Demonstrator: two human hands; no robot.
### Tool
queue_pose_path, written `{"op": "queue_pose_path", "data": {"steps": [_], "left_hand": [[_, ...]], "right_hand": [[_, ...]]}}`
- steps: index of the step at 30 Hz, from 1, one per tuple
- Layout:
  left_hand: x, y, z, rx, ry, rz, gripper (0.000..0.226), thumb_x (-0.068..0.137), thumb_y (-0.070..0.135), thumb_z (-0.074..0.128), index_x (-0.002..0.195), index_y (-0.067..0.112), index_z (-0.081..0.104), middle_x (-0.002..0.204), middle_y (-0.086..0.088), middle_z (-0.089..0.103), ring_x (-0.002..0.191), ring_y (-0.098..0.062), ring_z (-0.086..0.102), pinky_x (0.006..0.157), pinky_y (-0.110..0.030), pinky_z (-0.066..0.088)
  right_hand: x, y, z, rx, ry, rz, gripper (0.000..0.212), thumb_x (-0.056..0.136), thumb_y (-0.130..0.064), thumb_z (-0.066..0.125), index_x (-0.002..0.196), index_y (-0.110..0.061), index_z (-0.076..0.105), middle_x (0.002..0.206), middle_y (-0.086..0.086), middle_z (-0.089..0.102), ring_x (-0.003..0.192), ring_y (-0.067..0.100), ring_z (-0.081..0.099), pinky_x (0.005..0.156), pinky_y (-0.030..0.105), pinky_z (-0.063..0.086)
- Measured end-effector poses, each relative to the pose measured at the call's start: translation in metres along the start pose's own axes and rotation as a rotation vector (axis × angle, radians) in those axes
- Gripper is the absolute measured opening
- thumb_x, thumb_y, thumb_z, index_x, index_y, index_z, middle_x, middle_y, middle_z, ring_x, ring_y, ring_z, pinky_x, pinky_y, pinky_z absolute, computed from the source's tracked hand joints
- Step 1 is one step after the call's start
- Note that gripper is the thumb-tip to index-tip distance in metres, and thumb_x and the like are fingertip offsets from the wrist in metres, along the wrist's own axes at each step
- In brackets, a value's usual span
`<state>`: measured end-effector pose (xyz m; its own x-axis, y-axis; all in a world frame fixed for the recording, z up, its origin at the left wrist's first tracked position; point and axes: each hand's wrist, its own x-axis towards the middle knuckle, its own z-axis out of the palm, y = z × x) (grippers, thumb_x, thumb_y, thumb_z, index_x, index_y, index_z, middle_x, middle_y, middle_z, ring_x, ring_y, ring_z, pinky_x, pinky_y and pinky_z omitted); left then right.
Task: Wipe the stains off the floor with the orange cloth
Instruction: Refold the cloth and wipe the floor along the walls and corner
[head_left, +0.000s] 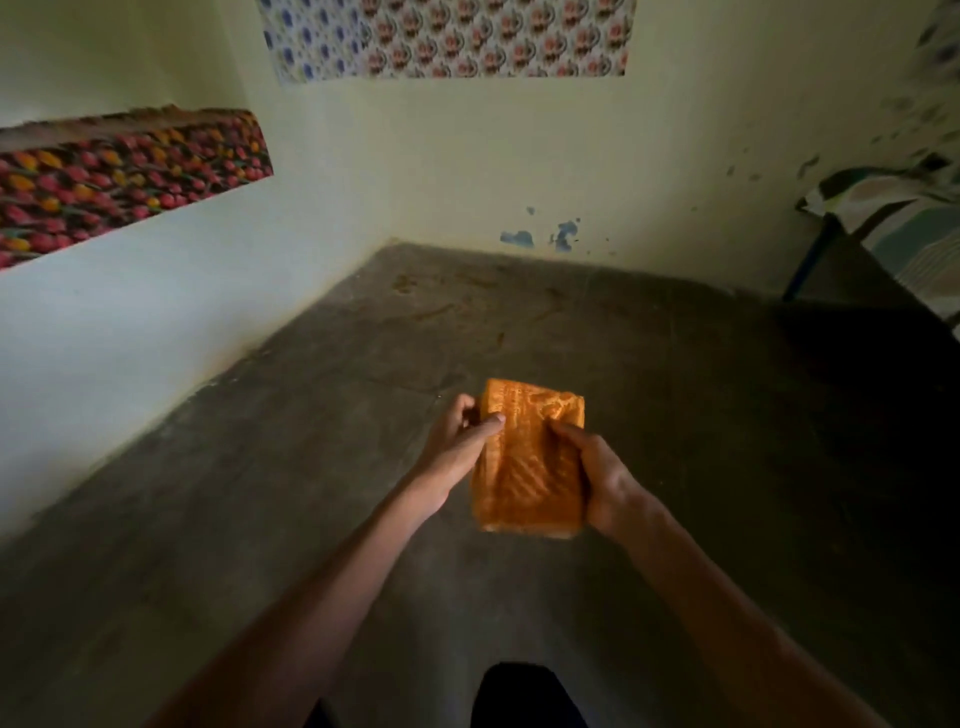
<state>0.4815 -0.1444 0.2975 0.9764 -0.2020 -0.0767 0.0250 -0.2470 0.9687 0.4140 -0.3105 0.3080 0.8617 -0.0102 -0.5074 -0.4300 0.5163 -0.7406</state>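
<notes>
I hold the folded orange cloth (527, 462) up above the floor (675, 415), my left hand (457, 447) and right hand (605, 480) pinching its long edges; it looks soft, light, limp, so I'd grip it flat before reaching the stains (441, 306).

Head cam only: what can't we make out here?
- Head view: most fingers of the left hand and right hand, hidden behind the orange cloth.
- Stains near the far wall: faint, extent unclear.
- Floor at right: too dark.
- Bedding: blurred, cut off by right edge.
</notes>
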Motion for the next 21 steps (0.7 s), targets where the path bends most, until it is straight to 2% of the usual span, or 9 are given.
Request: {"op": "queue_pose_path", "data": {"steps": [2,4,7,10,13,14,17,18,21], "left_hand": [[0.029,-0.017,-0.002,0.030,-0.005,0.002,0.035,0.085,0.040,0.065,0.102,0.013,0.052,0.092,-0.004,0.061,0.083,-0.016,0.057,0.074,-0.033,0.042],[0.062,-0.050,-0.001,0.059,0.000,0.017,0.027,0.093,0.036,0.060,0.106,0.014,0.050,0.096,-0.003,0.059,0.087,-0.016,0.056,0.077,-0.034,0.043],[0.091,-0.095,-0.001,0.013,0.030,-0.007,0.029,0.095,0.036,0.056,0.114,0.016,0.046,0.102,-0.005,0.060,0.089,-0.018,0.058,0.076,-0.034,0.045],[0.087,-0.106,-0.010,0.031,0.019,-0.087,0.032,0.095,0.040,0.056,0.117,0.022,0.042,0.105,-0.007,0.064,0.086,-0.020,0.062,0.072,-0.032,0.048],[0.062,-0.071,-0.028,0.000,-0.012,-0.107,0.031,0.094,0.038,0.057,0.113,0.021,0.040,0.106,-0.013,0.065,0.085,-0.019,0.064,0.072,-0.039,0.054],[0.055,-0.050,-0.035,-0.022,-0.021,-0.116,0.031,0.094,0.037,0.058,0.112,0.019,0.040,0.107,-0.014,0.064,0.086,-0.019,0.064,0.073,-0.041,0.055],[0.029,0.030,-0.057,-0.046,-0.024,-0.163,0.021,0.097,0.030,0.055,0.109,0.019,0.040,0.104,-0.013,0.062,0.083,-0.015,0.062,0.063,-0.032,0.052],[0.023,0.053,-0.063,-0.062,-0.008,-0.170,0.017,0.098,0.028,0.054,0.106,0.022,0.041,0.103,-0.013,0.062,0.081,-0.016,0.062,0.061,-0.031,0.051],[-0.001,0.151,-0.088,-0.059,0.020,-0.209,0.015,0.094,0.031,0.058,0.100,0.029,0.045,0.100,-0.012,0.067,0.080,-0.020,0.067,0.060,-0.037,0.055]], "right_hand": [[0.036,0.007,0.001,-0.076,0.034,-0.041,0.039,0.094,-0.033,0.063,0.123,-0.008,0.064,0.117,0.016,0.072,0.110,0.033,0.067,0.084,0.044,0.055],[0.075,0.023,-0.005,-0.137,0.044,-0.086,0.040,0.091,-0.031,0.068,0.123,-0.009,0.065,0.114,0.013,0.073,0.107,0.030,0.069,0.087,0.043,0.056],[0.112,0.040,-0.012,-0.190,0.019,-0.128,0.034,0.085,-0.020,0.075,0.117,-0.010,0.067,0.109,0.011,0.075,0.101,0.027,0.072,0.081,0.038,0.059],[0.121,0.045,-0.011,-0.232,0.075,-0.116,0.044,0.076,-0.013,0.082,0.117,-0.008,0.068,0.106,0.011,0.076,0.096,0.027,0.074,0.078,0.039,0.060],[0.091,0.024,0.011,-0.256,0.092,-0.041,0.067,0.061,-0.021,0.093,0.121,-0.012,0.066,0.111,0.010,0.075,0.101,0.030,0.072,0.088,0.049,0.058],[0.075,0.008,0.022,-0.264,0.086,-0.014,0.067,0.061,-0.022,0.093,0.122,-0.013,0.065,0.112,0.009,0.074,0.103,0.031,0.071,0.092,0.052,0.056],[0.025,-0.041,0.061,-0.303,0.080,0.029,0.058,0.069,-0.016,0.088,0.121,-0.011,0.065,0.116,0.012,0.073,0.105,0.032,0.070,0.094,0.052,0.055],[0.010,-0.058,0.075,-0.327,0.097,0.017,0.056,0.070,-0.016,0.088,0.121,-0.010,0.065,0.116,0.013,0.072,0.105,0.031,0.070,0.092,0.049,0.057],[-0.051,-0.124,0.120,-0.498,0.172,-0.021,0.048,0.077,-0.019,0.084,0.121,-0.011,0.065,0.114,0.010,0.073,0.102,0.026,0.071,0.073,0.027,0.061]]}}
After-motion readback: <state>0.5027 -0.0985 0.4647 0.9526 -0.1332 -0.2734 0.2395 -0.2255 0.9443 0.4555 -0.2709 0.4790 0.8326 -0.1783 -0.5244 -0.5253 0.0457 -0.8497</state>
